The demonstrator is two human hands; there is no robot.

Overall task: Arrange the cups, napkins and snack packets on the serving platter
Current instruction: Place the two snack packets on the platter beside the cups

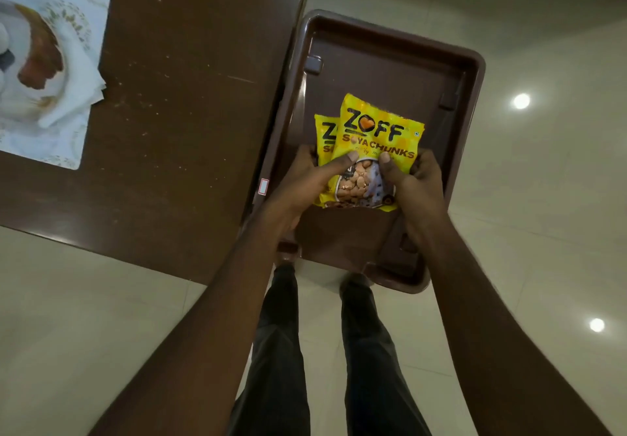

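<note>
Two yellow soya-chunk snack packets [376,133] are stacked, one half hidden under the other, above a brown upturned stool [471,72]. My left hand [305,184] grips their left side with the thumb on the front. My right hand [412,181] grips the right side, thumb pressed on the top packet. At the far left of the brown table lies a white patterned serving platter [86,62]. It carries white folded napkins [78,96] and a white cup [40,55] with brown marking, partly cut off by the frame edge.
The brown table [186,96] fills the upper left, its right edge touching the stool. The stool's legs [314,64] stick up inside its rim. My legs in dark trousers [281,351] stand below on a glossy cream tiled floor [543,198].
</note>
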